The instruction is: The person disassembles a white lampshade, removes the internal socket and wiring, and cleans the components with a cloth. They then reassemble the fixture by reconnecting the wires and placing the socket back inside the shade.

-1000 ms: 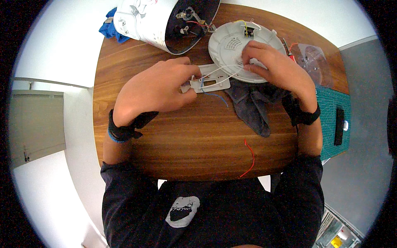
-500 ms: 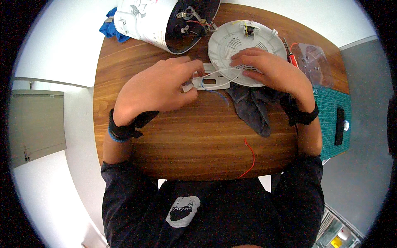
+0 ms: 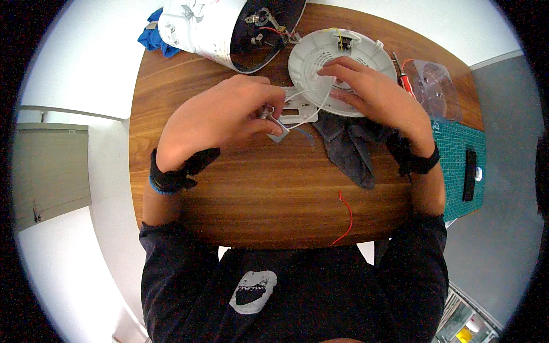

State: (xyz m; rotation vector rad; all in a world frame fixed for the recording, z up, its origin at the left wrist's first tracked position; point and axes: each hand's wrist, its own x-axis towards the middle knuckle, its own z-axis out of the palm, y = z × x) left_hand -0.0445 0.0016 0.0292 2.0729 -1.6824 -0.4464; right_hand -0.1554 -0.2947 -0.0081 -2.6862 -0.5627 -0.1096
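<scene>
My left hand (image 3: 220, 117) is closed around a small silvery metal part (image 3: 278, 135), whose upper portion the fingers hide. A thin white wire (image 3: 319, 108) loops from this part toward my right hand (image 3: 383, 103). The thumb and a finger of that hand pinch the wire above a round white plastic cover (image 3: 304, 66). A blue wire (image 3: 306, 136) hangs beside the metal part. Under the wire lies a flat white plate (image 3: 310, 115) with a rectangular cutout, partly covered by my left hand and the round cover.
A white cylindrical housing (image 3: 197, 28) lies on its side at the back, wiring inside, beside a blue cloth (image 3: 151, 40). A grey cloth (image 3: 349, 148) and red wire (image 3: 349, 217) are nearer. At right are a red-handled screwdriver (image 3: 406, 84), clear plastic piece (image 3: 437, 88) and green mat (image 3: 452, 171).
The metal part in my left hand has tipped and come slightly right and nearer, showing more of itself. My right hand has moved a little away from me, lifting the white wire.
</scene>
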